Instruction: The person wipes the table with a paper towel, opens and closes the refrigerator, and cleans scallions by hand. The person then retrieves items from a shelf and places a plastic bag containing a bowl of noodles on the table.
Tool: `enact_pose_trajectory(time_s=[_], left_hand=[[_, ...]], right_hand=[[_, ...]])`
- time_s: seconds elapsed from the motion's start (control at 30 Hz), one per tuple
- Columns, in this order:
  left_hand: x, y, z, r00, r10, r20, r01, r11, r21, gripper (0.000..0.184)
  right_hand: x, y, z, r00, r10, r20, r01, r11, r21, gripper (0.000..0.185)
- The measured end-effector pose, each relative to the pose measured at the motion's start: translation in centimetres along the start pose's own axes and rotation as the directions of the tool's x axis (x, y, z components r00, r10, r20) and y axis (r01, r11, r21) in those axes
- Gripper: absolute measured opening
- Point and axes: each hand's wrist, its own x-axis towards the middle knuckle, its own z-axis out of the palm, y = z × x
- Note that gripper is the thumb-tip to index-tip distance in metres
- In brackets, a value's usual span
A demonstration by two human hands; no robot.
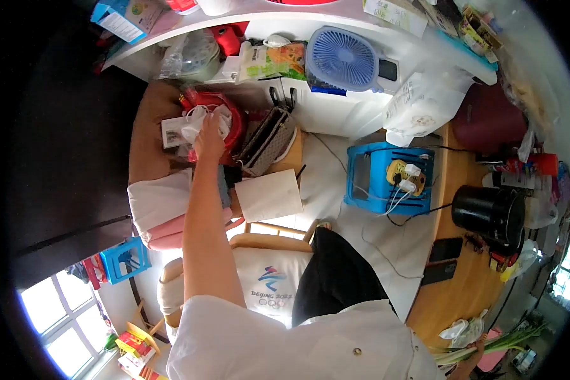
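Indoors, we look down past a white shirt (285,345) onto a pale floor (326,183). A wooden table (468,278) on the right bears a black pot (487,212), and a blue stool (366,201) carries a yellow power strip (397,170). Above, a blue fan (342,58) stands among packets on a white shelf, while a window (66,316) glows at lower left.

Our left arm (202,237) stretches up, nearly straight, to a red container (237,126) on a brown seat (147,139). The left hand (210,142) is lowered over crumpled white plastic (195,128) at the container's mouth, between a white box (172,132) and an open handbag (264,142).

Its fingertips merge with the white plastic, so we cannot tell whether they grasp it. At lower right, another hand (473,358), probably our right, meets spring onions (513,341); its wrist is cut off, and we cannot make out its grip.
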Motion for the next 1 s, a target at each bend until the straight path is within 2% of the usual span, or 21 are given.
enact_pose_trajectory(time_s=[0.03, 0.07, 0.13, 0.2, 0.23, 0.3, 0.4, 0.47, 0.5, 0.53, 0.6, 0.7, 0.73, 0.8, 0.87, 0.93, 0.97, 1.0], left_hand=[[1.0, -1.2, 0.8, 0.998, 0.043, 0.037, -0.042, 0.999, -0.024, 0.063], [1.8, -1.9, 1.5, 0.994, 0.105, -0.025, -0.105, 0.994, 0.021, 0.066], [2.9, -1.8, 2.0, 0.997, -0.003, 0.076, -0.006, 0.992, 0.129, 0.069], [2.4, -0.5, 0.2, 0.985, -0.116, 0.131, 0.077, 0.959, 0.272, 0.07], [2.1, -0.6, -0.2, 0.987, -0.102, 0.126, 0.066, 0.963, 0.262, 0.066], [1.4, -0.9, -0.8, 0.991, -0.072, 0.111, 0.044, 0.97, 0.24, 0.059], [-0.1, -1.4, -2.1, 0.993, -0.118, -0.01, 0.119, 0.993, 0.024, 0.045], [-0.2, -2.1, -3.2, 0.974, -0.187, -0.125, 0.158, 0.964, -0.213, 0.039], [-0.2, -2.4, -3.8, 0.958, -0.231, -0.172, 0.164, 0.929, -0.331, 0.036], [-0.4, -2.5, -4.6, 0.926, -0.184, -0.328, 0.08, 0.949, -0.305, 0.036], [0.1, -2.5, -6.9, 0.854, -0.18, -0.488, 0.053, 0.964, -0.262, 0.034], [1.3, -2.9, -9.7, 0.726, -0.106, -0.68, -0.009, 0.987, -0.163, 0.032], [2.0, -3.1, -9.8, 0.694, -0.111, -0.711, -0.047, 0.979, -0.2, 0.031], [4.0, -3.8, -9.8, 0.627, -0.131, -0.768, -0.125, 0.956, -0.265, 0.029], [7.3, -7.8, -6.4, 0.786, -0.177, -0.592, 0.085, 0.98, -0.181, 0.029], [10.6, -12.8, -1.2, 0.955, -0.155, -0.254, 0.156, 0.988, -0.014, 0.035], [11.7, -14.8, 0.9, 0.989, -0.122, -0.082, 0.127, 0.99, 0.058, 0.038], [10.6, -12.0, -0.7, 0.925, -0.267, 0.269, 0.272, 0.962, 0.02, 0.043]], right_hand=[[-0.6, -0.2, 0.3, 1.0, 0.007, -0.008, -0.007, 1.0, -0.004, 0.014], [-1.3, -0.5, 0.7, 1.0, 0.012, -0.022, -0.012, 1.0, -0.005, 0.013], [-3.4, -1.3, 2.3, 0.998, 0.038, -0.049, -0.038, 0.999, -0.008, 0.013], [-7.9, -2.9, 7.3, 0.993, 0.032, -0.114, -0.04, 0.997, -0.064, 0.012], [-9.2, -3.4, 8.9, 0.989, 0.028, -0.144, -0.041, 0.995, -0.09, 0.012], [-7.3, -2.7, 7.2, 0.987, 0.042, -0.155, -0.053, 0.996, -0.066, 0.011], [-4.2, -1.4, 3.9, 0.993, 0.06, -0.097, -0.06, 0.998, 0.002, 0.011], [-2.6, -1.0, 1.9, 0.998, 0.064, -0.015, -0.064, 0.998, -0.006, 0.022], [-1.9, -0.8, 1.1, 0.997, 0.066, 0.037, -0.064, 0.997, -0.042, 0.037], [-1.6, -0.8, 0.7, 0.994, 0.069, 0.089, -0.062, 0.995, -0.079, 0.053], [-1.9, -0.9, 0.7, 0.995, 0.064, 0.081, -0.054, 0.992, -0.117, 0.049], [2.2, 0.7, -3.5, 0.987, 0.089, 0.132, -0.083, 0.995, -0.05, 0.045], [3.5, 1.2, -4.8, 0.982, 0.1, 0.159, -0.1, 0.995, -0.008, 0.044], [1.2, 0.7, -2.1, 0.995, 0.079, 0.056, -0.076, 0.995, -0.057, 0.039], [-1.9, -0.3, 1.8, 0.998, 0.059, -0.021, -0.061, 0.994, -0.094, 0.032], [-3.2, -0.8, 3.5, 0.998, 0.043, -0.053, -0.049, 0.993, -0.104, 0.026], [-3.2, -0.8, 3.6, 0.998, 0.036, -0.057, -0.042, 0.994, -0.105, 0.024], [-1.9, -0.5, 2.6, 0.999, 0.03, -0.035, -0.033, 0.995, -0.097, 0.023]])
